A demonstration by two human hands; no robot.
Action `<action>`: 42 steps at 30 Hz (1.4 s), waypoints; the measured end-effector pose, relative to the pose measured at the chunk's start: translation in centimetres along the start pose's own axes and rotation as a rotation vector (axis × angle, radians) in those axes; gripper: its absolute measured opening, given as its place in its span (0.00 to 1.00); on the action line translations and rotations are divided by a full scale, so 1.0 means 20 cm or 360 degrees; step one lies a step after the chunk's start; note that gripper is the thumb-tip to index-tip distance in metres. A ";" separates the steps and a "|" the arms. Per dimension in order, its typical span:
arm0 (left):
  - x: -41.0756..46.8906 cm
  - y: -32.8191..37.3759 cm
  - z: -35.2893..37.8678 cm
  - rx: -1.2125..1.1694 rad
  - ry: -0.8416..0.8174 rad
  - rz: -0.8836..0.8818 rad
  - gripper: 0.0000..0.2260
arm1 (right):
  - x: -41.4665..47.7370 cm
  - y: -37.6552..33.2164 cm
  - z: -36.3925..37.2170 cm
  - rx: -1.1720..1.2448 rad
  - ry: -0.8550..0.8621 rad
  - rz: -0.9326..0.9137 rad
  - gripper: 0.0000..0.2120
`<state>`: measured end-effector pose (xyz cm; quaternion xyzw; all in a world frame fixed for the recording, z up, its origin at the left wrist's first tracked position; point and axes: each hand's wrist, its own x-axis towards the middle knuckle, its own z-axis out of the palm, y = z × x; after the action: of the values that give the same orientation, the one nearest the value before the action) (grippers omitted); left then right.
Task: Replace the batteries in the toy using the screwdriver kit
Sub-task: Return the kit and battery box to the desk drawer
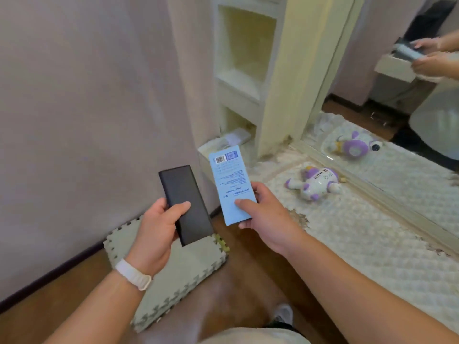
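A plain black case (186,204) is seen, and a light blue sleeve (231,187) printed with dark text and a barcode. The toy (314,183) is coloured white and purple; the rug (360,232) is quilted cream, the foam mats (173,276) grey.

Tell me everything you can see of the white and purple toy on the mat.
The white and purple plastic toy is a rounded, glossy figure with stubby purple-tipped limbs and a row of small dark slots on its white body. It lies tipped over, not upright, on the cream quilted mat, close to the wall mirror, which shows its reflection. It lies untouched, and no open battery hatch shows from this angle.
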<state>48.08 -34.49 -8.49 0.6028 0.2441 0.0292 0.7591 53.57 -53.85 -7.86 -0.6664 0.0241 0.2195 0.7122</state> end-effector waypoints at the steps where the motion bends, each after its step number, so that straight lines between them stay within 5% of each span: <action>1: -0.03 0.01 -0.12 -0.0027 0.0052 0.0002 0.10 | 0.00 0.02 0.11 -0.0016 -0.0063 0.0009 0.13; 14: -0.52 0.07 -1.23 -0.0363 0.0901 0.0137 0.09 | -0.01 0.11 1.31 -0.0406 -0.0912 0.0090 0.11; 32: -0.61 0.21 -2.00 -0.0552 0.1801 0.0186 0.10 | 0.25 0.20 2.60 -0.0655 -0.1883 0.0212 0.10; 42: -0.87 0.12 -2.46 -0.0792 0.2170 0.0237 0.08 | -0.04 0.43 3.22 -0.0831 -0.2206 0.0155 0.09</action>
<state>13.41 4.54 -7.97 0.2753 0.6071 0.5044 0.5488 33.13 7.93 -8.55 -0.5208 -0.4542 0.6197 0.3720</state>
